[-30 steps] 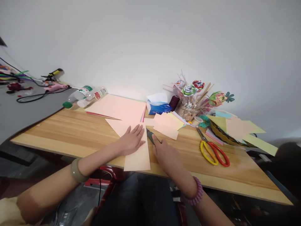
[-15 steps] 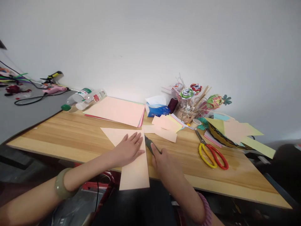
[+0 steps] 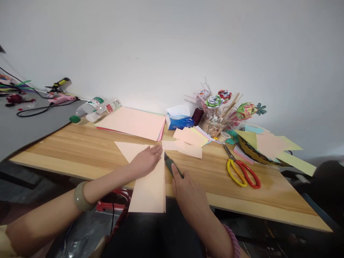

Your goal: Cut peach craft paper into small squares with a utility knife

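My left hand (image 3: 147, 159) lies flat on a folded sheet of pale pink paper (image 3: 148, 195), its fingers stretched out near the right edge. A triangular flap of the paper sticks out to the left, and its lower part hangs past the table's front edge. In my right hand (image 3: 189, 191) is a knife with a dark green handle (image 3: 172, 167), my fingers wrapped round the grip. The tip points away from me and rests close to the paper's right edge, by my left fingertips. Whether the blade touches the paper cannot be made out.
On the wooden table (image 3: 80, 154) are a pink paper stack (image 3: 131, 122), a blue tissue pack (image 3: 180, 122), small cut papers (image 3: 189, 138), and scissors (image 3: 240, 168). Paper flowers (image 3: 215, 101) stand behind, beside a paper-filled basket (image 3: 252, 152). Bottles (image 3: 91, 107) lie at left.
My left fingers have drawn together and its thumb has tucked in. The paper's lower end has swung left, opening a gap to the knife hand. The knife remains beside the paper's edge.
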Motion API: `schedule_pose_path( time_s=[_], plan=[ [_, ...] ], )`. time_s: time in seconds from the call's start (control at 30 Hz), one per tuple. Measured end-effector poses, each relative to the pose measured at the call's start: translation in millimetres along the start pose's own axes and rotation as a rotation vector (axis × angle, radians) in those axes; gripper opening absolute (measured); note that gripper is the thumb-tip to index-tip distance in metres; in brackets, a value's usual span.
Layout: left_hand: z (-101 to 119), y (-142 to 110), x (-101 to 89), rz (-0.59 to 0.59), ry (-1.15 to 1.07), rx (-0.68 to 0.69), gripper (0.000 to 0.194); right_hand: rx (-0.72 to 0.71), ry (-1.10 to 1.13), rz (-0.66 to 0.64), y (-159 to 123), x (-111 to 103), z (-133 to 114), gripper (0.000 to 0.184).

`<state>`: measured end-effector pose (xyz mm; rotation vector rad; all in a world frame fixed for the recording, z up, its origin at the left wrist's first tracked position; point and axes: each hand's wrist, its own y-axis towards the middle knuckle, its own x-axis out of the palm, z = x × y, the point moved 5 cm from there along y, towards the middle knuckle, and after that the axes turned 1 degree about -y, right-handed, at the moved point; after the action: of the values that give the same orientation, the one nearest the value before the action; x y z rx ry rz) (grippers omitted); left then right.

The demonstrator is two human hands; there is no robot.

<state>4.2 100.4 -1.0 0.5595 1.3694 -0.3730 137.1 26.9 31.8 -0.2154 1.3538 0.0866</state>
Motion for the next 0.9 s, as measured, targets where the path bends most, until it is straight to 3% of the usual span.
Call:
schedule_pose_path(
  time_s=[0.57, 0.73, 0.9],
  plan=[
    [-3.5, -0.2, 3.9, 0.071, -0.065, -0.011, 0.042, -0.004, 0.075, -0.024, 20.2, -5.5, -0.6, 0.049],
    [-7.1, 0.2, 5.1, 0.149, -0.104, -0.027, 0.044, 0.014, 0.083, -0.005, 34.1, -8.1, 12.3, 0.047],
    [-10.6, -1.2, -6.5, 0.239, -0.164, -0.066, 0.043, 0.016, 0.091, 0.083, 50.4, -4.1, 31.9, 0.046]
  ],
)
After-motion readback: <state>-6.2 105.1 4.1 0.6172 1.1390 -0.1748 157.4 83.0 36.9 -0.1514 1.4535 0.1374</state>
